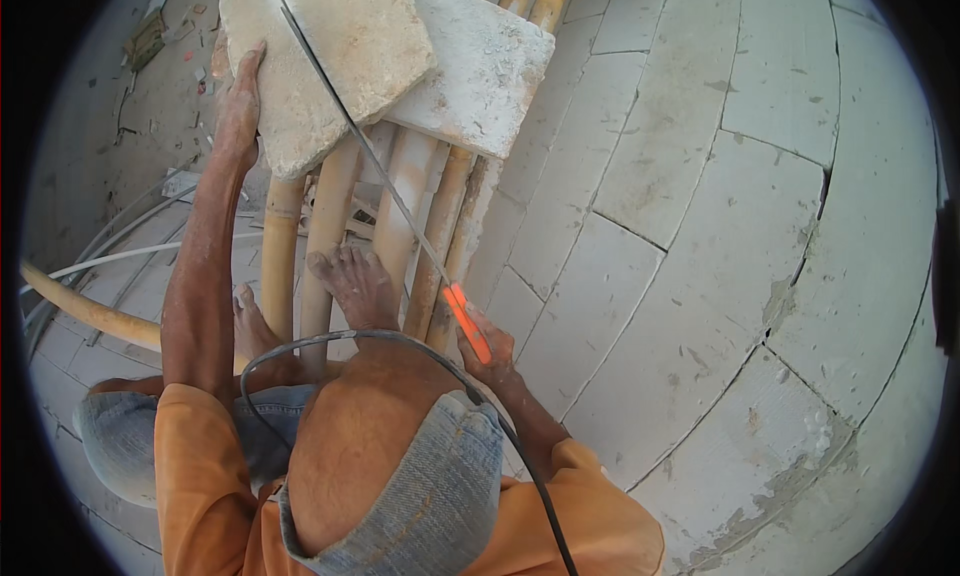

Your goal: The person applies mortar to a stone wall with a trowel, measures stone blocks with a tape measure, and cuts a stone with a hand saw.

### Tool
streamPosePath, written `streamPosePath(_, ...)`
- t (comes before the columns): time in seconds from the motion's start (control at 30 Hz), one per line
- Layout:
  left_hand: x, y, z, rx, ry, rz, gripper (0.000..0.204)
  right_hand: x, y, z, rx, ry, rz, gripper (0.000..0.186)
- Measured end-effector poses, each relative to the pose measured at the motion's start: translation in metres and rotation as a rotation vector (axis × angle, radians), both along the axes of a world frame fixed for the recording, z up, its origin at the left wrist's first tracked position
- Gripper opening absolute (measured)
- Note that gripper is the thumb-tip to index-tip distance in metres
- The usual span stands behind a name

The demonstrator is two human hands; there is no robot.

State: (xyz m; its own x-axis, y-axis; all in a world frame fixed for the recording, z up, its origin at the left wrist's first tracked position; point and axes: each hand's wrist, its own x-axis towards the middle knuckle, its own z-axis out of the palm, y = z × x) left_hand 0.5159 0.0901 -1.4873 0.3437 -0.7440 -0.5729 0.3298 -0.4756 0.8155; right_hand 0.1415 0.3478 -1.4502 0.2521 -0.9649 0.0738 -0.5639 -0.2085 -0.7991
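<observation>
A pale, rough block [330, 66] lies across several bamboo poles [283, 231], partly over a second white block [472, 71]. My left hand [242, 96] grips its left edge; the thumb lies along the side and the other fingers are largely hidden. In my right hand [489, 348], closed, is the orange handle of a saw [380, 176]. Its long dark blade, seen nearly edge-on, runs up across the face of the top block. Whether the blade has cut into it I cannot tell.
My bare foot [358, 281] rests by the poles, below my bent knee. A black cable [400, 334] loops over that knee. Pale blocks with open joints [690, 276] cover the right side. Thin pipes [130, 251] and rubble [185, 31] lie at left.
</observation>
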Motion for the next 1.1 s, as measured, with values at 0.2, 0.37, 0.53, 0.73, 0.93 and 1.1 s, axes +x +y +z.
streamPosePath(0.2, -0.003, 0.000, 0.001, 0.026, -0.001, -0.042, 0.068, 0.034, -0.053, 0.005, -0.168, 0.169, 0.166, 0.042)
streamPosePath(0.37, 0.005, 0.003, -0.008, -0.040, 0.005, 0.063, 0.071, 0.013, -0.030, 0.049, 0.033, 0.028, 0.154, 0.044)
streamPosePath(0.53, 0.004, 0.004, -0.008, 0.014, 0.019, 0.033, 0.070, -0.031, 0.005, 0.082, 0.113, 0.070, 0.068, 0.051)
streamPosePath(0.73, -0.007, 0.030, 0.007, -0.119, 0.187, 0.027, 0.073, 0.016, -0.097, 0.068, -0.218, 0.045, -0.066, 0.044)
streamPosePath(0.93, -0.017, 0.040, 0.010, -0.187, 0.229, 0.024, 0.082, 0.059, -0.182, 0.044, -0.123, -0.127, -0.237, 0.036)
streamPosePath(1.1, 0.024, 0.056, 0.038, -0.105, 0.228, -0.128, 0.082, 0.072, -0.192, 0.041, -0.104, -0.116, -0.247, 0.036)
